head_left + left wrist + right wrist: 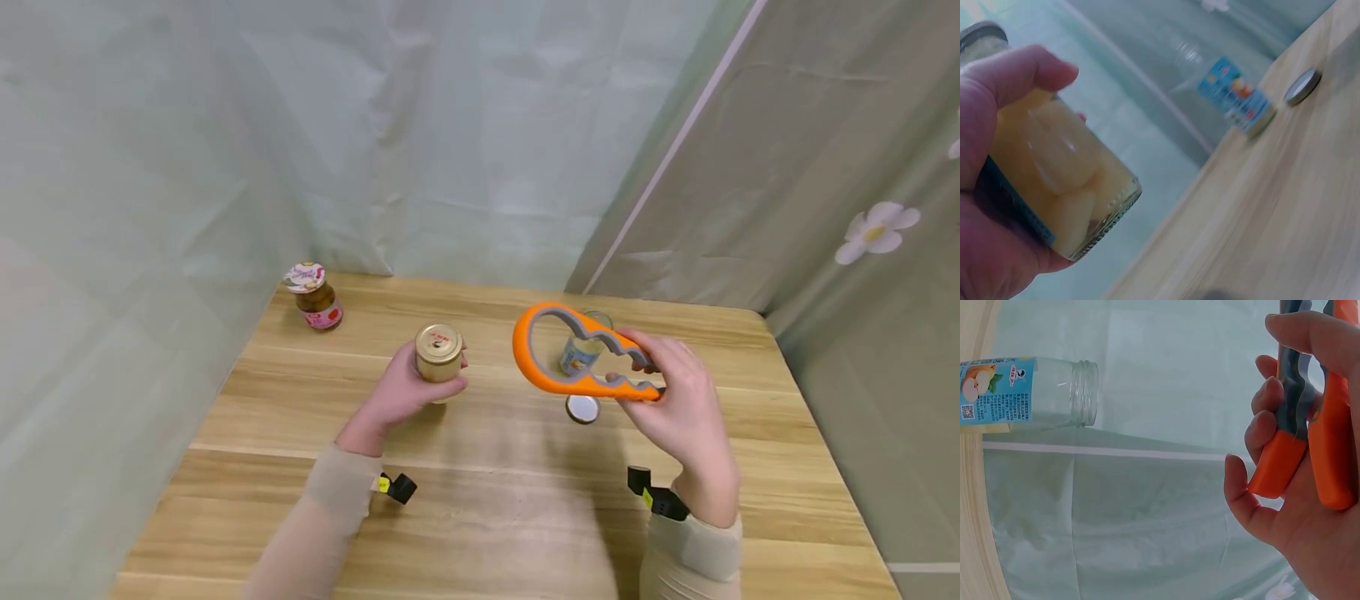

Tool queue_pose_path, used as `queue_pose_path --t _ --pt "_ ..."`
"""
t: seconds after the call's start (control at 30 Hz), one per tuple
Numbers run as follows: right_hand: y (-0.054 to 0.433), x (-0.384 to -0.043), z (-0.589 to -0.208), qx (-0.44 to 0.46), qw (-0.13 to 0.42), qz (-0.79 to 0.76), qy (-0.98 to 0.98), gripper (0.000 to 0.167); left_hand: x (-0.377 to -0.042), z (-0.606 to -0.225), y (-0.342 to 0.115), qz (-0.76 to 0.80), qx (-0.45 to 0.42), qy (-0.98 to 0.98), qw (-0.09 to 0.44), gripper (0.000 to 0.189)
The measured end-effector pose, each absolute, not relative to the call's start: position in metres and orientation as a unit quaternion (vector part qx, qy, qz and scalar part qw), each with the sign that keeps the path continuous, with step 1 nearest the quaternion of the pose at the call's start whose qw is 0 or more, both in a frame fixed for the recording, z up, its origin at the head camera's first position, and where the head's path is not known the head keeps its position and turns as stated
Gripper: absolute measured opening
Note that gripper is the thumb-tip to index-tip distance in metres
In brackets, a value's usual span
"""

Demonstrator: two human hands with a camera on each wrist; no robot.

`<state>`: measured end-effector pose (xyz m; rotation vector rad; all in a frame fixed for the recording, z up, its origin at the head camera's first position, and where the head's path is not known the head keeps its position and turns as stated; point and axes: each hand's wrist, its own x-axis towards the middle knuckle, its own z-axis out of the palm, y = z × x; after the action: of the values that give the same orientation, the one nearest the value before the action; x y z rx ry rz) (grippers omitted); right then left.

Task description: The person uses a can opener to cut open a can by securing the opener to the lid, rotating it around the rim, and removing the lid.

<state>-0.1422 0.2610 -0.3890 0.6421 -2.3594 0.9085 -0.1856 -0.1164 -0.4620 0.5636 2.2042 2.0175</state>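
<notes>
My left hand grips a glass jar with a gold lid, its fingers and thumb wrapped round the side. Pale fruit pieces show through the glass of this jar in the left wrist view, and its base hangs above the table. An orange and grey jar opener is held by its handles in my right hand, the large loop pointing left. Behind the opener stands a lidless glass jar with a blue fruit label. In front of that jar a loose lid lies with its white inside up.
At the table's back left corner stands a small jar with a patterned lid and pink label. The wooden table meets hanging pale curtains behind and at both sides.
</notes>
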Motion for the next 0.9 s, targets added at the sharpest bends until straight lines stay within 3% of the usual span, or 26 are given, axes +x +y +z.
queue_pose_path --t 0.4,0.63,0.9 --pt "0.258 -0.139 -0.391 0.250 0.258 0.335 -0.871 0.063 -0.175 -0.470 -0.050 0.623 0.239 0.742 0.060 0.050" --pt "0.253 -0.139 -0.391 0.275 0.235 0.332 -0.871 0.061 -0.170 -0.472 -0.029 0.616 0.291 0.730 0.057 0.041" --pt "0.254 -0.138 -0.390 0.284 0.233 0.317 -0.874 0.062 -0.169 -0.470 -0.009 0.667 0.315 0.670 0.086 0.067"
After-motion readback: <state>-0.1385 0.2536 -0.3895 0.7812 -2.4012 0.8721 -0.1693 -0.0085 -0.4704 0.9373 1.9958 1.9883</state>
